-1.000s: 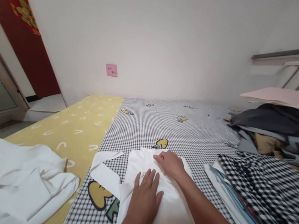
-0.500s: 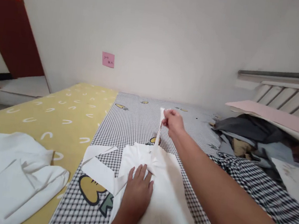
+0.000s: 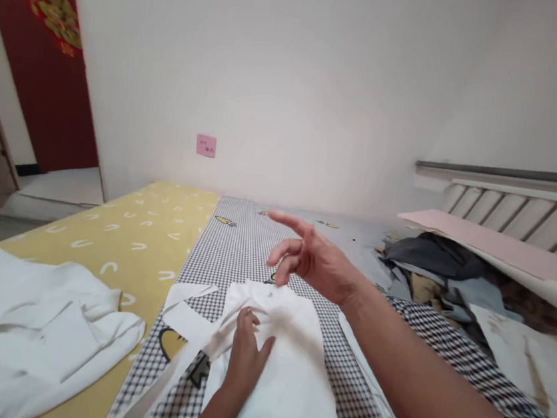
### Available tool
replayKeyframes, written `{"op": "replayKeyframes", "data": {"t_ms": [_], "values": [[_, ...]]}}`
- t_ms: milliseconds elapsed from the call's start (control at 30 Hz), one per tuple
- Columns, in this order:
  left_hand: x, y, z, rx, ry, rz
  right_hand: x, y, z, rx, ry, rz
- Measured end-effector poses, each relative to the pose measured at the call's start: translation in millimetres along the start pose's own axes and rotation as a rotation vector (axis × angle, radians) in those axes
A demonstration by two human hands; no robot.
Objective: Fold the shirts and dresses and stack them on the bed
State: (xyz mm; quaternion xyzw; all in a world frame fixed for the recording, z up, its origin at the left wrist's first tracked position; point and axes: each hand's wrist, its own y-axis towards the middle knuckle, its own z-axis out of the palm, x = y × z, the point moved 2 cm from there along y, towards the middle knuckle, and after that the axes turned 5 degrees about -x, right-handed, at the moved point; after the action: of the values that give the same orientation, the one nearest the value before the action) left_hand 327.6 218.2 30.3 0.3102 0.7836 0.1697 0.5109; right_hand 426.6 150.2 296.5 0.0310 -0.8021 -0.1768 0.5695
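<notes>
A white garment (image 3: 289,378) with long cloth straps lies folded on the checked bedsheet. My left hand (image 3: 246,349) rests on its upper left part, thumb apart from the fingers, over creased cloth. One white strap (image 3: 190,320) loops out to the left of the garment, and a blurred strip (image 3: 163,384) runs down toward the lower left. Above the garment's top edge my right hand (image 3: 310,256) hovers, fingers spread and holding nothing. Along the garment's right side lies another pale strip of cloth (image 3: 370,374), partly hidden by my right forearm.
Another white garment (image 3: 33,335) lies crumpled on the yellow sheet (image 3: 104,236) at left. Right of the checked sheet (image 3: 238,251) are a pile of dark clothes (image 3: 434,253), a pink board (image 3: 496,244) and a bed rail (image 3: 514,173). A pink note (image 3: 206,146) sticks to the wall.
My right hand has let go of the strap it held up, and its fingers have spread. A strip now runs down at the lower left. The view has tilted upward.
</notes>
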Motion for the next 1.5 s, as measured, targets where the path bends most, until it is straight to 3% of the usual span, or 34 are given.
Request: {"op": "replayKeyframes", "data": {"t_ms": [67, 133, 200, 300, 367, 433, 567, 633, 700, 800, 900, 967, 1067, 1133, 1200, 1233, 1267, 1300, 1367, 1433, 1500], "values": [[-7.1, -11.8, -10.9, -0.048, -0.028, -0.047, -50.4, -4.4, -16.8, -0.371, -0.300, 0.199], [-15.3, -28.4, -22.6, -0.045, 0.030, -0.026, -96.6, -7.2, -25.0, -0.496, -0.429, 0.301], [-22.5, -46.4, -30.9, 0.035, 0.134, 0.068, -133.2, -12.3, -21.9, -0.480, -0.518, 0.330], [-29.1, -71.6, -35.1, 0.235, 0.192, 0.257, -167.4, -22.5, -0.9, -0.359, -0.616, 0.290], [-29.9, -85.1, -38.1, 0.316, 0.195, 0.336, -181.0, -26.5, 16.1, -0.275, -0.656, 0.242], [-27.2, -93.2, -47.8, 0.306, 0.249, 0.349, -191.7, -26.7, 30.1, -0.210, -0.683, 0.202], [-15.3, -88.2, -95.9, 0.030, 0.431, 0.301, -207.6, -19.9, 42.5, -0.172, -0.689, 0.156], [-6.4, -80.6, -124.7, -0.027, 0.590, 0.193, -211.7, -17.8, 42.2, -0.213, -0.660, 0.147], [4.6, -76.4, -148.6, 0.064, 0.764, 0.029, -213.6, -19.5, 39.9, -0.287, -0.615, 0.161], [19.0, -78.3, -171.9, 0.299, 0.902, -0.161, -215.4, -28.4, 38.4, -0.355, -0.529, 0.193], [18.7, -70.4, -182.9, 0.472, 0.780, -0.245, -220.7, -38.4, 42.4, -0.316, -0.416, 0.237], [3.8, -46.8, -186.1, 0.513, 0.557, -0.361, -226.3, -42.4, 45.5, -0.290, -0.348, 0.276], [-43.2, 20.4, -178.3, 0.572, 0.149, -0.572, -233.8, -44.2, 46.8, -0.301, -0.297, 0.323], [-84.5, 78.0, -157.8, 0.795, -0.123, -0.616, -237.2, -44.0, 46.4, -0.306, -0.271, 0.341], [-119.9, 137.1, -129.0, 0.996, -0.226, -0.555, -239.8, -43.7, 46.3, -0.297, -0.250, 0.344], [-131.4, 165.8, -113.6, 0.988, -0.206, -0.474, -241.0, -43.6, 46.4, -0.292, -0.244, 0.341], [-137.4, 192.8, -99.3, 0.880, -0.125, -0.381, -242.3, -43.4, 46.7, -0.287, -0.240, 0.337], [-138.7, 215.2, -86.3, 0.760, 0.010, -0.278, -243.6, -43.2, 46.9, -0.284, -0.236, 0.334], [-128.5, 239.7, -64.0, 0.669, 0.182, -0.225, -245.9, -42.8, 47.2, -0.282, -0.225, 0.328], [-108.8, 237.0, -50.1, 0.660, 0.354, -0.196, -247.1, -42.2, 47.0, -0.279, -0.203, 0.320], [-89.1, 210.5, -44.1, 0.683, 0.495, -0.142, -247.5, -41.5, 46.3, -0.276, -0.173, 0.311]]}}
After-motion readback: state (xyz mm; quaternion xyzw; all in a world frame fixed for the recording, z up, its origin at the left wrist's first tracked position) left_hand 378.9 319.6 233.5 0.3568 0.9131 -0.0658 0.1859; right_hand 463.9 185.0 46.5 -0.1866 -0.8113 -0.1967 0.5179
